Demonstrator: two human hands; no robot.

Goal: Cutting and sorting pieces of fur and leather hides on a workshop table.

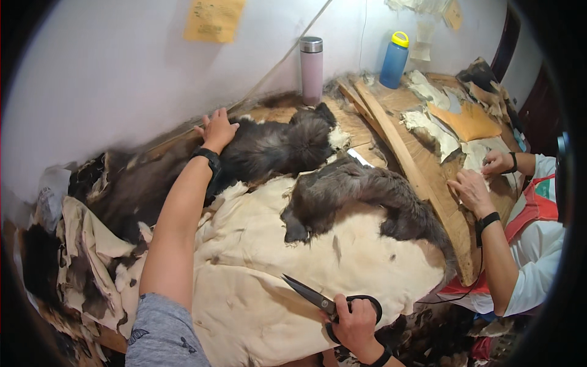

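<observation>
Grey sleeve [164,333] nearest, left hand [218,131] rests spread, right hand [356,325] grips scissors [312,297], bottles [311,73] capped.

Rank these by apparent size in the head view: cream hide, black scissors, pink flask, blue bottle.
1. Cream hide, by far
2. Black scissors, partly covered by the right hand
3. Pink flask and blue bottle: too alike to rank

The left arm [173,238] stretches far forward, with the left hand [218,129] palm down and its fingers [222,115] parted, while the right hand [356,325] sits low and nearer, its fingers curled inward.
</observation>
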